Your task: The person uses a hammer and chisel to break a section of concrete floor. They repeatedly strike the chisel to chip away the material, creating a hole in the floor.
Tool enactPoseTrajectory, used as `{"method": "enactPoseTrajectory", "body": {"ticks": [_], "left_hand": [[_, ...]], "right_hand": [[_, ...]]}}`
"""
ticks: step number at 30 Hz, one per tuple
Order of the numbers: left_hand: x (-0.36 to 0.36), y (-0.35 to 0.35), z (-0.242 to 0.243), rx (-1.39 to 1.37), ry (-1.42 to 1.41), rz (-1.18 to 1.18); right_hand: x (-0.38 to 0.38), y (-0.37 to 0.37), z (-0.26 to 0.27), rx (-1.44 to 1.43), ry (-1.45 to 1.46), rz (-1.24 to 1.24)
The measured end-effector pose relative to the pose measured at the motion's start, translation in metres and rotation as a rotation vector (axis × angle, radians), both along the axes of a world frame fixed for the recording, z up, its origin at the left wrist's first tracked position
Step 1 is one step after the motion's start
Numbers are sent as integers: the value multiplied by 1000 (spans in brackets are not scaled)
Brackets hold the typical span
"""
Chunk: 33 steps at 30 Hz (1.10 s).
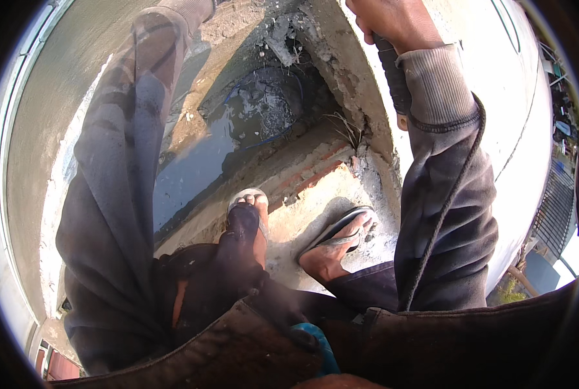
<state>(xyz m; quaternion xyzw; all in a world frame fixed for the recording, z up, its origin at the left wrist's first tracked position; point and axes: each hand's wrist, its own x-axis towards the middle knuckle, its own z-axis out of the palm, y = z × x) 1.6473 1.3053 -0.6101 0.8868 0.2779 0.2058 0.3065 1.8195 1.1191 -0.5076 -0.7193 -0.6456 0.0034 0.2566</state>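
At the top right, my right hand [399, 23] is closed around a dark, wrapped tool handle [391, 73]. A bare wooden end [402, 121] sticks out below the wrapping, beside my sleeve cuff. The head of the tool is out of view. My left arm reaches up along the left side, and its grey cuff [189, 12] meets the top edge. Beyond that cuff my left hand is out of view. Between my arms lies a pit of murky water [265, 112] with a thin blue loop, hose or cord, partly under the surface.
My feet, in flip-flops [345, 231], stand on a rough concrete ledge [289, 233] with exposed red brick [321, 177] at its edge. A broken concrete wall [352, 73] borders the pit on the right. A plastered wall [36, 146] runs along the left. Dry roots [347, 129] poke out at the corner.
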Motion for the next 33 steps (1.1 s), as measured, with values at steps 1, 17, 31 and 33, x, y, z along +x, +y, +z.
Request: {"method": "enactPoseTrajectory", "body": {"ticks": [1,17,31,33], "left_hand": [[3,0,-1,-52,-5,8],[13,-5,4,-133,134,-82],[-4,16,-20,-148,141,-54],[2,17,-23,-82,128,-23]], "right_hand": [[5,2,23,-49,132,39],[-9,-11,-10,199,-50,-91],[-38,-10,44,-60,298,-90],[-33,-13,17,173,347,-80]]}}
